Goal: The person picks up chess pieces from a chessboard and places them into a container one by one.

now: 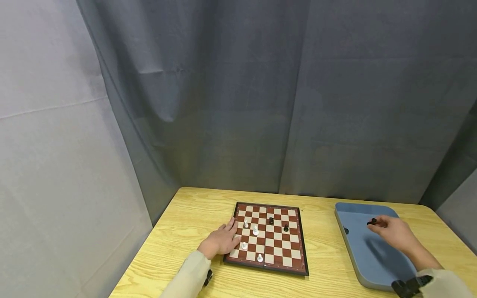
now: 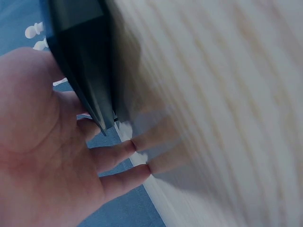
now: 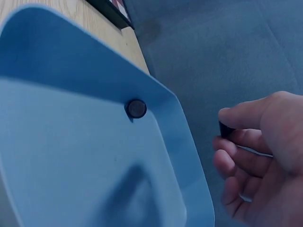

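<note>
On the table lies a brown-and-cream chessboard (image 1: 287, 261) with several white chess pieces (image 1: 255, 231) on its left half. Two black pieces stand toward its right half, one (image 1: 271, 221) near the fold and another (image 1: 286, 228) farther right. My left hand (image 1: 221, 240) rests against the board's left edge, its fingers extended; in the left wrist view some fingertips touch the wooden tabletop. Above the blue tray (image 1: 357, 248), my right hand (image 1: 396, 234) pinches a black chess piece (image 3: 225, 129) between thumb and fingers, which hide most of it. Another black piece (image 3: 137, 108) lies inside the tray by its wall.
The light wooden table (image 1: 179, 231) carries the board in the middle and the tray at the right, with a strip of tabletop between them. Grey curtains (image 1: 238, 103) hang behind the table, and a paler cloth (image 1: 56, 165) hangs at the left.
</note>
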{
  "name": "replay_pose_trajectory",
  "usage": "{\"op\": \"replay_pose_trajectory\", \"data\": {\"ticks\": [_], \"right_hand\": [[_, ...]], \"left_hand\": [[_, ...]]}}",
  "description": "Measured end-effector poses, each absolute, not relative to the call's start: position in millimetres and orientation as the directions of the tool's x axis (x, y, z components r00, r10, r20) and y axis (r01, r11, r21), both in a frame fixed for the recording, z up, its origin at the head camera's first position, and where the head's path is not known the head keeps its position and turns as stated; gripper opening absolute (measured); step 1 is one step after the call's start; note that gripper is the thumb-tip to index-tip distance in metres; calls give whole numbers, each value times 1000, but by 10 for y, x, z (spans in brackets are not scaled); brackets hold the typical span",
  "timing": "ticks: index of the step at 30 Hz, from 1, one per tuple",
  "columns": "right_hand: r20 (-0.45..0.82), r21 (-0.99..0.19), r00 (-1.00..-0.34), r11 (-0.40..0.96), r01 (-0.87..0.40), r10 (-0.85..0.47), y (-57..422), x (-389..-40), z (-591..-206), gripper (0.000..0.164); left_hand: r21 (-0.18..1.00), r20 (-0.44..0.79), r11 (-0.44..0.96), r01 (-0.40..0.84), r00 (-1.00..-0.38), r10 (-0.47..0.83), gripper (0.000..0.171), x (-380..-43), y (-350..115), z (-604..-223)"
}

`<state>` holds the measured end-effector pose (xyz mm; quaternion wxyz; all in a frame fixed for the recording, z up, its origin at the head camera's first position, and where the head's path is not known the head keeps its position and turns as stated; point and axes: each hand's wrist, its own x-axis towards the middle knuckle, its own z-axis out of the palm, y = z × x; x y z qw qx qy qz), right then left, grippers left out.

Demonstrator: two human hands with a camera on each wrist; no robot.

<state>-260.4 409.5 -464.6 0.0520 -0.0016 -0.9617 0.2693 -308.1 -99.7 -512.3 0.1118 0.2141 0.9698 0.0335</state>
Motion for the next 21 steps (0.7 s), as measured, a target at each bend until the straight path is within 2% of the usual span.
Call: {"op": "replay_pose_trajectory", "data": {"ticks": [12,19,21], "right_hand": [[25,-494,-1000,869,-6,7,4186,-2716,-4751,32],[8,-479,-1000,878,-6,-3,4190,-2740,-4776,39],[18,-473,-1000,881,-12,-4,4192,-2739,-4782,37]], "left_hand": [[112,-201,909,401,-887,416,63,-3086,-999,-5137],[111,-201,909,401,-887,416,63,-3086,-996,-5139],[111,-202,909,401,-887,416,63,-3081,-995,-5130]]}}
